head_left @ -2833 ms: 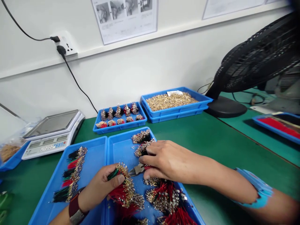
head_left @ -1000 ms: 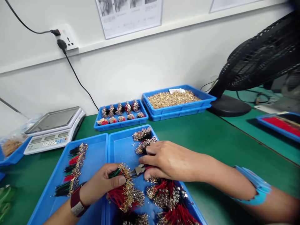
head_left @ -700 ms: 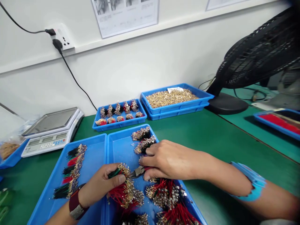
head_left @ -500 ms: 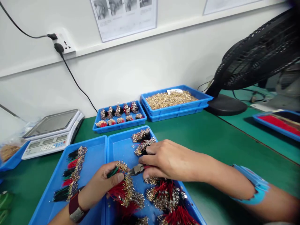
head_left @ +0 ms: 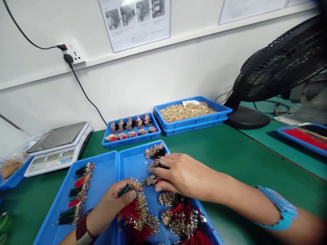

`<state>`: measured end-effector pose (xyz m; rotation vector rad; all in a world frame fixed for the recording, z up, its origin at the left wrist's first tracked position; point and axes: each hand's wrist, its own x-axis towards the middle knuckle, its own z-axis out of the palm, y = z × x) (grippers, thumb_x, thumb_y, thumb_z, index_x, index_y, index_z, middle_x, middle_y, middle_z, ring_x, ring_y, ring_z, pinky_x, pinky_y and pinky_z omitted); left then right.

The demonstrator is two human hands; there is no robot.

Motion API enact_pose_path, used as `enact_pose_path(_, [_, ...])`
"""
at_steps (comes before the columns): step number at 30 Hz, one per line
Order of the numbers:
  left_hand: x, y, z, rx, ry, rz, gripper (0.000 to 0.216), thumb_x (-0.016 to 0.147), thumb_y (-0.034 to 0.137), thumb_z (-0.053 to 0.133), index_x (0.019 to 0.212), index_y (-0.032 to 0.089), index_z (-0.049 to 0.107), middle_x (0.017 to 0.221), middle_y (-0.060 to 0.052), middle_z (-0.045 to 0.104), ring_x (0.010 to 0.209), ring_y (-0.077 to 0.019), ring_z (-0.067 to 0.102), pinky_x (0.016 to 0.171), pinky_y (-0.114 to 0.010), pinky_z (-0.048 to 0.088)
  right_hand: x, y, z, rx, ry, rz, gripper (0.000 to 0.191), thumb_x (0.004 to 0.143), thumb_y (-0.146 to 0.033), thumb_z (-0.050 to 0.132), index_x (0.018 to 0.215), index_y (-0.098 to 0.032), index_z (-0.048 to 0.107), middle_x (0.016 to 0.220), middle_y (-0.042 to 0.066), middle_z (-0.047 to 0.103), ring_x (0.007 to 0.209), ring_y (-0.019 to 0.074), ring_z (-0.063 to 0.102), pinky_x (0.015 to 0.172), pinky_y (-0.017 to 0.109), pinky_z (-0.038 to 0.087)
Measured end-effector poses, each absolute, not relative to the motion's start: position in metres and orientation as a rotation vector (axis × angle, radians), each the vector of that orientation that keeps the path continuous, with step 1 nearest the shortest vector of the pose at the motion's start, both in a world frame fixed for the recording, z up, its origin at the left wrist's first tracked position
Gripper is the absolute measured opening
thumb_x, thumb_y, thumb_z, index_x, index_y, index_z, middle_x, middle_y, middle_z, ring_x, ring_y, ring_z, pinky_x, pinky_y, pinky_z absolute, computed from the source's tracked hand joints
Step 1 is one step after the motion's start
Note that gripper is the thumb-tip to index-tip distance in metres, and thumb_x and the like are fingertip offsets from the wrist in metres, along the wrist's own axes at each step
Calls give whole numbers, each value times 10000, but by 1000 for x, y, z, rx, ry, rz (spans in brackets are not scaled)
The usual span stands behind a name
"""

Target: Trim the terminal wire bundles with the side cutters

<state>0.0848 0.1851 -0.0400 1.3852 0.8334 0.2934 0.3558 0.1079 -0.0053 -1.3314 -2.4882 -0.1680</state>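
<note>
My left hand is closed on a bundle of green wires with gold-coloured metal ends, thumb across its front. In my right hand are side cutters with red handles, mostly hidden by the fingers. The cutter tips point left, close beside the metal ends; whether they touch cannot be made out. Both hands are over a blue tray. Below the left hand lie red wire bundles with gold ends. More bundles with ringed metal ends line the tray's right side.
A second blue tray with wire bundles adjoins on the left. Behind stand a small tray of bundles and stacked trays of gold pieces. A weighing scale sits back left; a black fan occupies the right.
The whole view has shifted slightly, so the scene sits a little lower. The cutter tips stay beside the bundle's metal ends, and both hands keep their hold.
</note>
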Motion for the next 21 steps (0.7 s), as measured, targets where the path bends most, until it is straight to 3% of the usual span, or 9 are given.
enact_pose_path(11, [93,177,-34,1414,940,366,653,788,739,709,1028,132,713,621,38,559,473,-65,377,408,-168,302,356,104,3,-1298,-2570,-57,401,1057,-551,456,952,-205,630,728,8,590,645,159,480,556,336,221])
enact_pose_path(21, [91,182,-37,1484,878,354,580,834,695,692,957,129,704,606,48,528,464,-64,350,405,-175,291,357,105,1,-1327,-2509,-93,447,1056,-576,425,977,-194,644,780,31,614,710,182,523,612,337,288])
